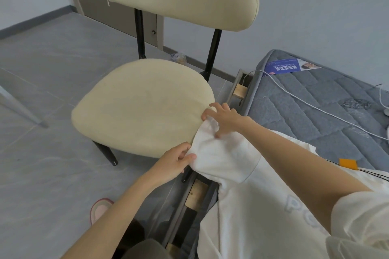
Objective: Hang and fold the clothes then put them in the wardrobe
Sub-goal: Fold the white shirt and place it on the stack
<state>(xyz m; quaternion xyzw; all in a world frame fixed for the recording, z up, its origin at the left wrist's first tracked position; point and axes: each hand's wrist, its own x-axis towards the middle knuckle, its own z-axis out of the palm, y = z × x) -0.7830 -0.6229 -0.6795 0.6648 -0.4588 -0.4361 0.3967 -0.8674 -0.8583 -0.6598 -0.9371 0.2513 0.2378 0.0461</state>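
Note:
A white garment with pale lettering lies spread over the edge of the grey mattress, its near end reaching the cream chair seat. My left hand pinches the garment's lower edge beside the seat's front rim. My right hand presses and grips the fabric's top corner where it touches the seat's right edge. My right forearm hides part of the cloth.
The cream chair with black legs stands on the grey tiled floor. A white cable and an orange tag lie on the mattress. A pink slipper is by my foot. A door is behind the chair.

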